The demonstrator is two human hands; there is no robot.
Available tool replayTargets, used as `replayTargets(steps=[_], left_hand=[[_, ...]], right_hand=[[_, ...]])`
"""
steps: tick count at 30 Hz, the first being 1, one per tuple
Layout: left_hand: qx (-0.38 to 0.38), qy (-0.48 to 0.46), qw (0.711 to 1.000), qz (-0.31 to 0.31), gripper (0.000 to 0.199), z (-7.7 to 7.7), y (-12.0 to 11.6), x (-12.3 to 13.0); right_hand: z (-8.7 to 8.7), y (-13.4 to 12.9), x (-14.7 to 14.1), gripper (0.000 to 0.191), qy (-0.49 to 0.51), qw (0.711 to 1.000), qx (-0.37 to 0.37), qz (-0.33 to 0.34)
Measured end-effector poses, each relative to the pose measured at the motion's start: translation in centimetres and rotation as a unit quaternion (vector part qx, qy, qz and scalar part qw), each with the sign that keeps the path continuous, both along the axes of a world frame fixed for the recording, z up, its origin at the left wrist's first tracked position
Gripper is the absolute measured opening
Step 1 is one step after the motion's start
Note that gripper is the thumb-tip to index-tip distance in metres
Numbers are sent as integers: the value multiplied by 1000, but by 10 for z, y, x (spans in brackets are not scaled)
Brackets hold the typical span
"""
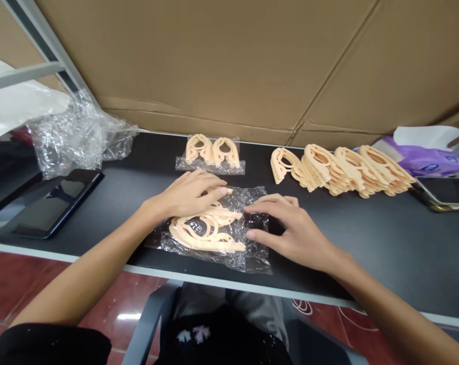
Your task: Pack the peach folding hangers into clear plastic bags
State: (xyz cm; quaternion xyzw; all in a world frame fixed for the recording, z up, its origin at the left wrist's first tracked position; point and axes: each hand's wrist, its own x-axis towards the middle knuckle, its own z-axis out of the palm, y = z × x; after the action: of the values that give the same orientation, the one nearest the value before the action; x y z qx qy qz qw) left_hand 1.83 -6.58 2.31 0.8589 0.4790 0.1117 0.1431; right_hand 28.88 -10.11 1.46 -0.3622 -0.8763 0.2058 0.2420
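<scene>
A clear plastic bag lies on the dark table in front of me, with two cream plastic pieces inside that look like folded travel hangers. My left hand rests flat over the upper piece and hides part of it. My right hand is at the bag's right end, thumb and forefinger apart, their tips on or just above the film. Its other fingers are partly hidden behind the forefinger. Farther back lies another bagged pair of hangers.
Several loose hangers lie in overlapping stacks at the back right, beside a purple tissue pack and a phone. At left are crumpled clear bags and a dark phone. A cardboard wall bounds the table's back.
</scene>
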Motion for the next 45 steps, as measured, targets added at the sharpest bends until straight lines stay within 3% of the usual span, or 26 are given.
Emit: replayTargets(steps=[10,24,32,45], left_hand=[[19,22,1000,-12,56,0,-2,0],[29,33,999,-8,56,0,-4,1],[28,29,999,-8,53,-1,-3,1],[27,61,998,4,56,1,-5,2]], right_hand=[[-6,-3,-10,30,-97,992,85,8],[-5,-17,-10,31,-100,992,77,2],[3,-22,-21,36,-156,986,41,37],[4,-21,-25,42,-198,976,82,44]])
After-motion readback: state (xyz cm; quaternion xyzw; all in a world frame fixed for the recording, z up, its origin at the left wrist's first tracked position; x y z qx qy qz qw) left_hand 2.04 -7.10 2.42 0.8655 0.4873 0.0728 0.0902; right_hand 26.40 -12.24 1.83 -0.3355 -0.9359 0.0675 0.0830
